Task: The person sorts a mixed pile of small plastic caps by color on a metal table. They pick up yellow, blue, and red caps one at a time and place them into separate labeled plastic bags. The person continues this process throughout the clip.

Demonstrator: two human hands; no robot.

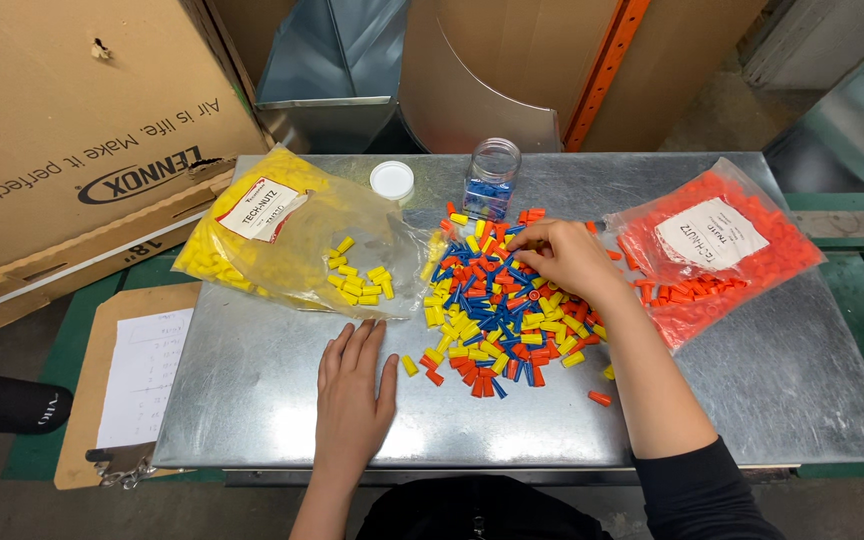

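A mixed pile of yellow, blue and orange wire connectors (492, 320) lies in the middle of a metal sheet (752, 370). My right hand (564, 258) rests on the pile's far side, fingers curled and pinching at connectors; whether it holds one I cannot tell. My left hand (352, 392) lies flat and open on the bare metal, just left of the pile. A clear jar (491, 180) with blue connectors stands behind the pile, its white lid (392, 180) beside it.
A plastic bag of yellow connectors (282, 240) lies at the left, a bag of orange ones (717, 250) at the right. A clipboard with paper (127, 380) sits at the lower left. Cardboard boxes (72, 130) and sheet-metal ducting (332, 70) stand behind.
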